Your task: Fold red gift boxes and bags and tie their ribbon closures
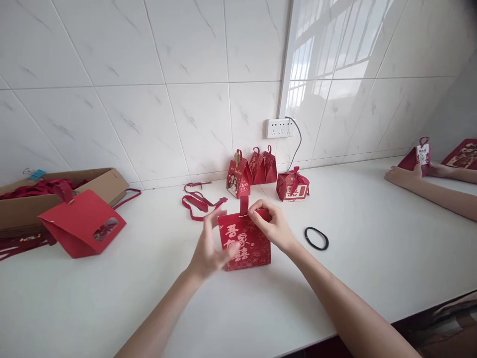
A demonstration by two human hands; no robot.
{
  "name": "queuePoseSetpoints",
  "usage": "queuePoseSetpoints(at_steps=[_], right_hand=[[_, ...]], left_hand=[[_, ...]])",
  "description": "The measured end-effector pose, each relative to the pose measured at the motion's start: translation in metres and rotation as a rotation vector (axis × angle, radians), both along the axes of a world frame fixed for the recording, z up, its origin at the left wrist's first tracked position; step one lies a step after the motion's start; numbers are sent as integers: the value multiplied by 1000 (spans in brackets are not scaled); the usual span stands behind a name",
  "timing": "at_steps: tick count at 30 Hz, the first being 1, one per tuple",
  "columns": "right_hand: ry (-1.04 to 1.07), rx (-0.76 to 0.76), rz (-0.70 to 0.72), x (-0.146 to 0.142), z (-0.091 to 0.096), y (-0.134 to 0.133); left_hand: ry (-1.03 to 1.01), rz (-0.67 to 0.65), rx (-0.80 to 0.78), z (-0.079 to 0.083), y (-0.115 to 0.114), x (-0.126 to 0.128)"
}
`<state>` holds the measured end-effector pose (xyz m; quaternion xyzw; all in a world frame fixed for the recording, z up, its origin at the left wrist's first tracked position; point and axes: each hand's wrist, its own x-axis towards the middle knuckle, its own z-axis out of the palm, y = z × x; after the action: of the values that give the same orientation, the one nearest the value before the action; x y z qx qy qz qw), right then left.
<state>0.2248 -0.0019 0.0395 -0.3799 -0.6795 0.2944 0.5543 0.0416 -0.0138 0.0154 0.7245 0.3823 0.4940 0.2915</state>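
A red paper gift box (257, 246) with pale pink Chinese characters stands upright on the white table in front of me. From the middle of its top edge rises a red ribbon loop (244, 205). My right hand (274, 223) pinches that top edge just right of the loop, thumb and fingers together. My left hand (208, 246), slightly blurred, is at the box's left side with thumb and fingers spread apart. The thumb overlaps the printed front; whether it touches is hard to tell.
Behind stand several finished red boxes (238, 176) and a bow-tied box (293, 186). Loose red ribbon (199, 201), a black hair tie (316, 238), a plain red box (87, 223) and a ribbon-filled cardboard box (112, 184) lie around. Another person's hands (410, 171) hold a box at right.
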Motion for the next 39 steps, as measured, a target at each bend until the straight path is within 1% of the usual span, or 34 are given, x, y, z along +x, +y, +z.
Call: queuePoseSetpoints(at_steps=[1,2,5,7,10,14,19,27,32,36,39], right_hand=[[6,-5,6,0,0,0],[11,-2,10,1,0,0],[19,10,22,2,0,1],[26,-7,50,3,1,1],[42,-49,91,3,2,0],[48,-86,100,5,1,0],[53,-114,140,6,-1,2],[58,-90,143,6,-2,4],[42,-64,150,6,-1,5],[47,-68,169,6,-1,6],[59,-87,172,5,-1,6]], left_hand=[[-28,72,65,6,2,4],[-35,118,110,13,5,9],[19,133,130,29,11,23],[9,140,131,34,11,29],[-30,178,154,31,8,34],[-42,242,208,24,4,36],[-26,243,250,23,6,35],[-18,186,189,22,8,29],[-47,227,97,20,9,29],[-79,255,87,20,9,33],[-94,247,93,22,7,35]])
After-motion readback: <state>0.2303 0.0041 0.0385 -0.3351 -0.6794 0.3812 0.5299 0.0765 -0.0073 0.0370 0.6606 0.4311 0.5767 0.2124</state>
